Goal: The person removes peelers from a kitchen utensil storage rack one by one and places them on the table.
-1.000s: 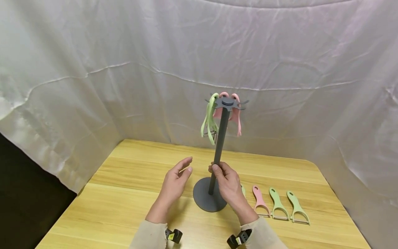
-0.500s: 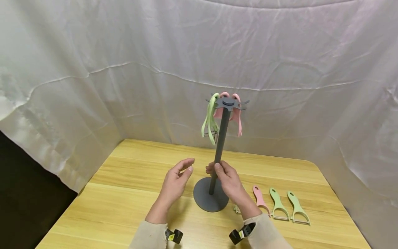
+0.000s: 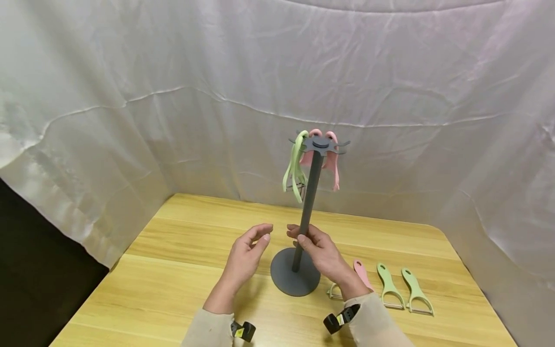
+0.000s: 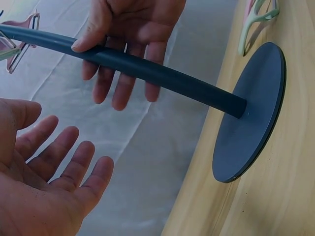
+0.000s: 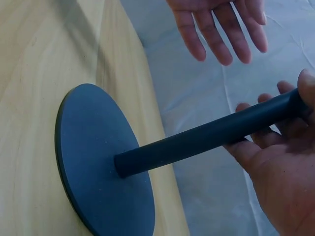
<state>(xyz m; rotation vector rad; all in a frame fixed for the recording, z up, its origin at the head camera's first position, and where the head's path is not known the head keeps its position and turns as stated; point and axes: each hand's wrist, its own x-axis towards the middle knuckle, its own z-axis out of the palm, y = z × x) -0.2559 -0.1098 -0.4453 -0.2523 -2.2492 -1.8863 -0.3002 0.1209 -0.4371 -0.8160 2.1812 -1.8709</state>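
In the head view a dark grey stand [image 3: 308, 207] rises from a round base [image 3: 284, 277] on the table. From its hooked top hang a green peeler [image 3: 296, 161] and pink peelers [image 3: 332, 164]. My right hand [image 3: 325, 253] is loosely around the lower pole. Its thumb lies against the near side, and the fingers reach past behind it, spread and fairly straight in the left wrist view. My left hand [image 3: 244, 255] hovers left of the pole, apart from it, palm facing it. Its fingers are relaxed with nothing in them.
Right of the stand several peelers lie in a row: a pink peeler [image 3: 362, 272] partly behind my right forearm, a green peeler [image 3: 390, 286] and another green peeler [image 3: 417, 291]. A further green peeler [image 3: 335, 291] is mostly hidden. A grey curtain [image 3: 243, 125] surrounds the wooden table [image 3: 173, 270].
My right hand's fingers have loosened and spread at the pole, and its wrist has shifted right, covering more of the pink peeler. My left hand has edged slightly right.
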